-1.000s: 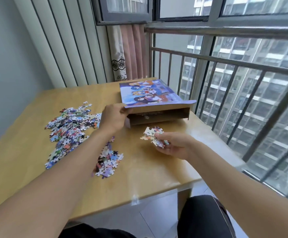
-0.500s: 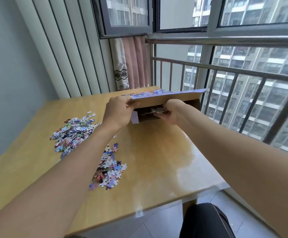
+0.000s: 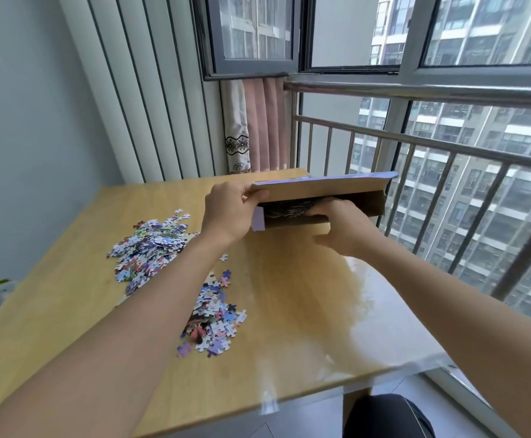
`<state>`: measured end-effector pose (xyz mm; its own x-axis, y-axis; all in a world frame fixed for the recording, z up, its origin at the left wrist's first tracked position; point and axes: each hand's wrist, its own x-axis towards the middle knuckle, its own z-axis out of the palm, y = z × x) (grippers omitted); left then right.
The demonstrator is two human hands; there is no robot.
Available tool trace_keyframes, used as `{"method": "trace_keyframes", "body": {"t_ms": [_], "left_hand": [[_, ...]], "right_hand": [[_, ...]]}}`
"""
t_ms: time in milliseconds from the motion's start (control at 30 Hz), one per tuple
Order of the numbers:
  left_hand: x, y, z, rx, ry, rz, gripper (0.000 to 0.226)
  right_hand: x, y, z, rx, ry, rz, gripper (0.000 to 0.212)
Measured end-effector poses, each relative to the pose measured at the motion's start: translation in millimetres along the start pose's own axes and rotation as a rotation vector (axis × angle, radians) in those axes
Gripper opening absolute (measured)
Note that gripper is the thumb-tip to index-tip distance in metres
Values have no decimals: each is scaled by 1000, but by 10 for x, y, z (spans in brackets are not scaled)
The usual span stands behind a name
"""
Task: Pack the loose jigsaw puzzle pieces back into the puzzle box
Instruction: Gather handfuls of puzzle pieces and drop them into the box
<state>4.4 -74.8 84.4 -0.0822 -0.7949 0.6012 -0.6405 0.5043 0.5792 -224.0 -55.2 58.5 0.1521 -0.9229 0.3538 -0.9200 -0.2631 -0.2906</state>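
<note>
The puzzle box (image 3: 346,186) lies at the far side of the table with its open end facing me and its top flap lifted. My left hand (image 3: 229,213) grips the flap's left corner, thumb on its underside. My right hand (image 3: 343,229) reaches into the opening; its fingers lie stretched over the puzzle pieces inside the box (image 3: 286,211) and its thumb sits under the bottom wall. A large pile of loose pieces (image 3: 150,248) lies to the left of my left arm. A smaller pile (image 3: 213,320) lies nearer me, partly hidden by my forearm.
The wooden table (image 3: 305,311) ends close on the right at a metal railing (image 3: 415,140) in front of windows. A pink curtain (image 3: 264,124) hangs behind the table's far edge. My dark-clad knee (image 3: 387,415) shows below the near edge.
My right hand carried a handful of pieces from the table into the box opening and now lies deeper inside. My left hand lifted the flap higher. The camera tilted up.
</note>
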Motion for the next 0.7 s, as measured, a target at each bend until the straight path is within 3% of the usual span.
{"method": "trace_keyframes", "body": {"t_ms": [100, 267, 433, 700], "left_hand": [[112, 74, -41, -97, 42, -33, 16], [452, 298, -278, -263, 96, -46, 31], [596, 355, -369, -302, 20, -101, 36], [470, 210, -143, -227, 10, -238, 56]], "right_hand": [[65, 16, -62, -266, 195, -55, 18], [390, -108, -609, -226, 579, -266, 10], [464, -267, -927, -213, 509, -295, 13], [224, -152, -632, -296, 167, -168, 16]]}}
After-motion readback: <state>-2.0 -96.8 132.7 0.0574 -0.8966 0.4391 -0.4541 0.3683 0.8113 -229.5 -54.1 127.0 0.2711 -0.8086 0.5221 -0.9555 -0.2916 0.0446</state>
